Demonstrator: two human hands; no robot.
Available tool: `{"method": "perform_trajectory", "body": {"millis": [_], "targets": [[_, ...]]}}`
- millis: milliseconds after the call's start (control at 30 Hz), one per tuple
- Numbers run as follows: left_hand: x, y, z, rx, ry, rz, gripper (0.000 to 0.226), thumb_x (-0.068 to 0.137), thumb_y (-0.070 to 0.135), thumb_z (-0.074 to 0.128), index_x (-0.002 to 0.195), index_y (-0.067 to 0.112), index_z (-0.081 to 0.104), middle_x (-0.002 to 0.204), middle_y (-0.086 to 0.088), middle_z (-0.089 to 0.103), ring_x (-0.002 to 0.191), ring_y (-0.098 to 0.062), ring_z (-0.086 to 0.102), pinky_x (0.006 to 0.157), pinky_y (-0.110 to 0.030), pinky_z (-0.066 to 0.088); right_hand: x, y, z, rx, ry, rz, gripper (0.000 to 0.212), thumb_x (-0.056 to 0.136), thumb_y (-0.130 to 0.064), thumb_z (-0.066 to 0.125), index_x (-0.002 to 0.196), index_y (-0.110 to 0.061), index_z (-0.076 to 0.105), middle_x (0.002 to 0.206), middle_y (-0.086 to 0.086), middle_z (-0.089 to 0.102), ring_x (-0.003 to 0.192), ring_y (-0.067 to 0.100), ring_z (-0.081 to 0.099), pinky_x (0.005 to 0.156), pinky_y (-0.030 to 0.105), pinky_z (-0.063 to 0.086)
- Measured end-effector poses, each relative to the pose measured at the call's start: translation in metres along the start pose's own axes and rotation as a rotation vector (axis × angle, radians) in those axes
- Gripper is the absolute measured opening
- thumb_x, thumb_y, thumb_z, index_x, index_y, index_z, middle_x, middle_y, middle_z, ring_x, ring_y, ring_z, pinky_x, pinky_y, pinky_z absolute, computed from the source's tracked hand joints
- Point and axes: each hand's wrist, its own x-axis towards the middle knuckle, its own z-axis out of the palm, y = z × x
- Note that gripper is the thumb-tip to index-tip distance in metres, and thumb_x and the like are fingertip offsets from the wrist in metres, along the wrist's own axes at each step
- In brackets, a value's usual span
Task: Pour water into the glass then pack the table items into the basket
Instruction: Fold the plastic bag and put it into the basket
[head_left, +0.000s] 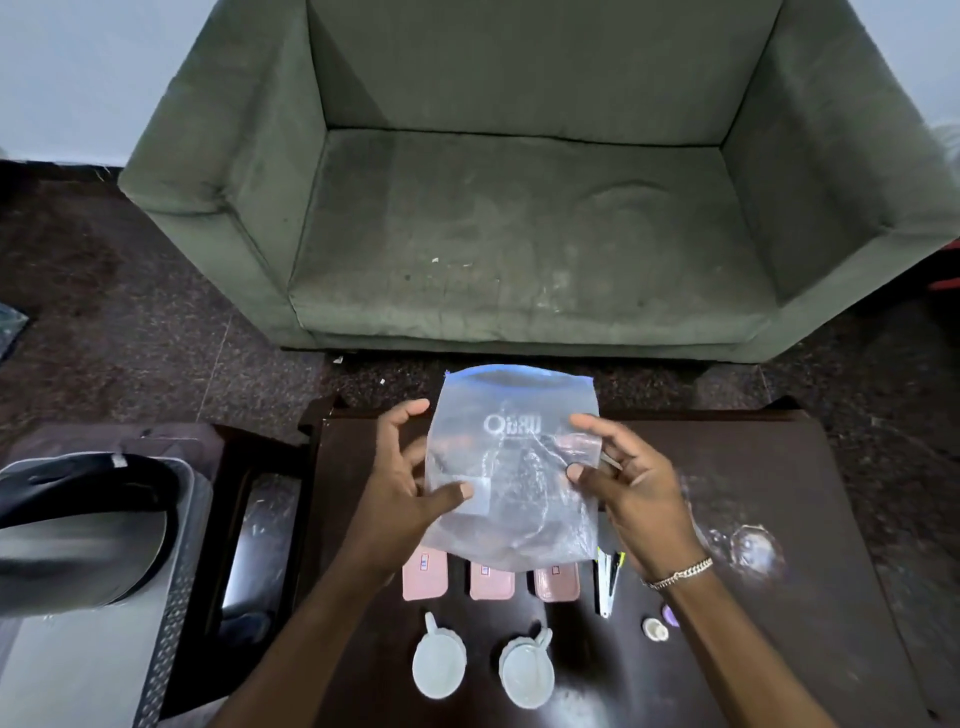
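Both my hands hold up a clear plastic zip bag (511, 467) with a blue top edge over the dark wooden table (753, 467). My left hand (402, 478) pinches its left side and my right hand (623, 478) grips its right side. Below the bag lie three pink flat pieces (425, 577), partly hidden by it. Two pale green round dishes with handles (439, 662) sit near the front edge. A small bundle of white, black and yellow sticks (608, 577) lies to the right of the pink pieces. A clear glass (753, 548) stands at the right.
A metal mesh basket (171, 597) with a black handle stands on the left, beside the table. A green sofa (519, 208) faces the table across a dark speckled floor. A small white cap (655, 630) and a purple piece (670, 616) lie under my right forearm.
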Motion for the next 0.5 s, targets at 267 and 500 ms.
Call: {"method": "perform_trajectory", "body": {"millis": [267,500], "targets": [[0.010,0.000,0.001,0.196,0.138,0.039,0.044,0.083,-0.008,0.078,0.116,0.021,0.072,0.094,-0.009,0.079,0.087,-0.015,0.075,0.087,-0.035,0.059,0.008,-0.006,-0.007,-0.121,0.027,-0.013,0.040,0.082,0.013,0.071,0.114,-0.011,0.074,0.102,-0.002,0.078,0.090,0.005,0.067,0.082,0.017,0.053],[0.012,-0.007,0.002,0.480,0.209,0.186,0.029,0.081,0.007,0.082,0.092,0.032,0.076,0.085,0.009,0.071,0.078,-0.009,0.069,0.074,-0.024,0.055,0.010,-0.008,-0.004,-0.574,0.108,-0.074,0.034,0.085,0.008,0.071,0.110,-0.015,0.073,0.094,0.008,0.064,0.087,0.015,0.064,0.080,0.010,0.045]]}}
